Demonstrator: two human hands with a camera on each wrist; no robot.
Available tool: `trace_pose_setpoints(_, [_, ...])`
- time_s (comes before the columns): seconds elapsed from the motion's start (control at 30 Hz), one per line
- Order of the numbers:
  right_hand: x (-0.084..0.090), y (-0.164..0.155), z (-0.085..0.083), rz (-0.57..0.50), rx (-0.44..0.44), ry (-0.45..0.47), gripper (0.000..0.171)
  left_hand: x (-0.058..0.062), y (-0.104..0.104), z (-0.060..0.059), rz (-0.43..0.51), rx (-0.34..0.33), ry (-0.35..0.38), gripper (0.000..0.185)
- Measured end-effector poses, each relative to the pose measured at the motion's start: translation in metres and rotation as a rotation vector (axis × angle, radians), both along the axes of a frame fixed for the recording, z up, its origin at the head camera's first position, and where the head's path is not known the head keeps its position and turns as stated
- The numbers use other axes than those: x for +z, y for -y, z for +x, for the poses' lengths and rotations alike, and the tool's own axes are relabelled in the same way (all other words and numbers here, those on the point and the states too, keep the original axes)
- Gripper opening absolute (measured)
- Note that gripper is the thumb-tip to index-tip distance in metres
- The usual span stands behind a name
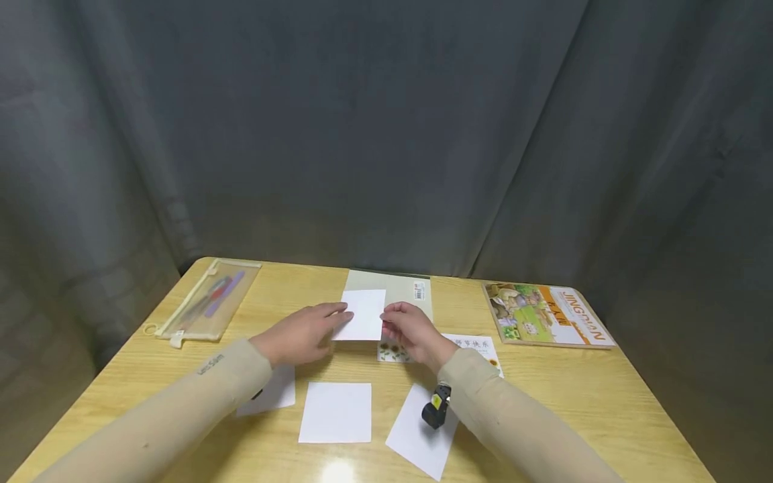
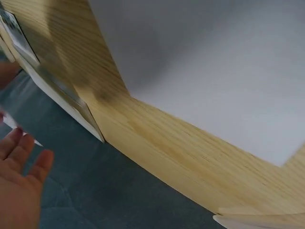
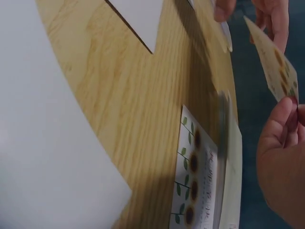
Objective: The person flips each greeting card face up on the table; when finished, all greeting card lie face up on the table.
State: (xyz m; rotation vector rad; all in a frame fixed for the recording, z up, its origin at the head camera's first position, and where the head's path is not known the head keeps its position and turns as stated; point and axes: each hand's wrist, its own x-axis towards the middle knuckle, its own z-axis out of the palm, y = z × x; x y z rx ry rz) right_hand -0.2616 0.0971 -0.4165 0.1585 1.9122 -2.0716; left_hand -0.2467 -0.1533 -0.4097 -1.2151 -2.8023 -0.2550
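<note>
A person's left hand [image 1: 304, 330] and right hand [image 1: 412, 332] pinch opposite edges of a small card [image 1: 364, 314], held just above the wooden table [image 1: 604, 396]; seemingly mid-inspection, the next move calls for steady fingertip control.

From my seat at the feed I see a light wooden table [image 1: 604, 396] with rounded corners, backed and flanked by a dark grey curtain [image 1: 386, 134] hanging in soft folds. Overhead light leaves a bright glare spot [image 1: 338, 469] on the near edge.
</note>
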Motion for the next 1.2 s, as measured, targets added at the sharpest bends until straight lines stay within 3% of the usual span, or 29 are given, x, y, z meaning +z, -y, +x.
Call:
trace_pose_setpoints(0.2, [0.003, -0.001, 0.002, -0.037, 0.012, 0.014, 0.008, -0.003, 0.003, -0.006, 0.075, -0.041, -0.21, 0.04])
trace_pose_setpoints(0.4, [0.006, -0.003, 0.002, -0.067, 0.025, 0.049, 0.011, -0.002, 0.003, -0.007, 0.152, -0.061, -0.251, 0.023])
trace_pose_setpoints(0.73, [0.009, -0.006, 0.0, -0.187, 0.059, 0.06, 0.013, 0.005, -0.003, -0.004, 0.46, 0.174, 0.024, 0.006])
trace_pose_setpoints(1.0, [0.001, -0.003, 0.0, 0.096, 0.044, -0.105, 0.008, 0.009, -0.006, -0.003, 0.618, 0.266, 0.205, 0.008])
trace_pose_setpoints(1.1, [-0.003, -0.003, 0.002, 0.136, 0.048, -0.146, 0.008, 0.008, -0.007, -0.005, 0.667, 0.321, 0.278, 0.009])
trace_pose_setpoints(1.2, [-0.005, -0.002, 0.004, 0.104, 0.036, -0.156, 0.007, 0.006, -0.008, -0.007, 0.734, 0.368, 0.362, 0.011])
